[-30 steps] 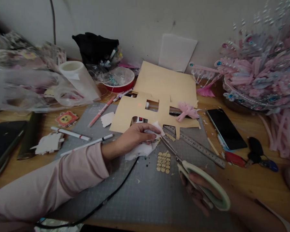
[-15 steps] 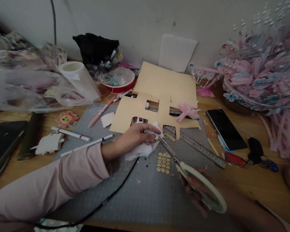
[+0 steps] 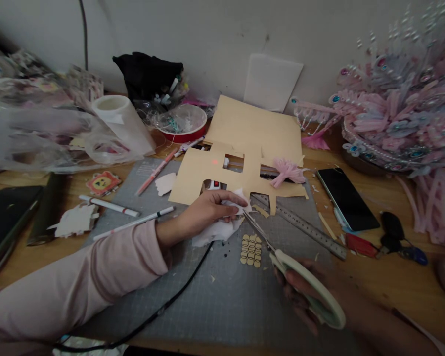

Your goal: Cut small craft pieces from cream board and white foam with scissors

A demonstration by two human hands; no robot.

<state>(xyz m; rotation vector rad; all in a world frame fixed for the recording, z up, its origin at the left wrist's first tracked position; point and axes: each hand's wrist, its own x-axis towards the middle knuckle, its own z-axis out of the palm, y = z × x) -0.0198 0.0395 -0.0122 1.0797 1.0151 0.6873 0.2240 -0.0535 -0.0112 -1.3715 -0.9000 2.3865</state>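
My left hand (image 3: 207, 212) pinches a crumpled white tissue (image 3: 222, 231) between thumb and fingers, above the grey cutting mat (image 3: 193, 311). The scissors (image 3: 307, 287) with pale handles are in my right hand (image 3: 296, 296), whose fingers pass through the loops. Their blades, nearly together, point up-left and meet the tissue by my left fingertips. Whether they cut or wipe against it I cannot tell. Just left of the blades lies a small cluster of tan paper rounds (image 3: 250, 250). Behind my left hand is a tan card sheet (image 3: 193, 170) with cut-out openings.
A steel ruler (image 3: 307, 228) lies slanted at right, near a phone (image 3: 348, 199) and keys (image 3: 392, 232). Markers (image 3: 133, 222) rest at left. A black cable (image 3: 181, 291) crosses the mat. Pink beaded ornaments (image 3: 396, 113) crowd the right back; a red-rimmed bowl (image 3: 185, 134) stands behind.
The scissor handles have shifted very slightly left and the blades look a little closer together. My left hand and the tissue stay in place.
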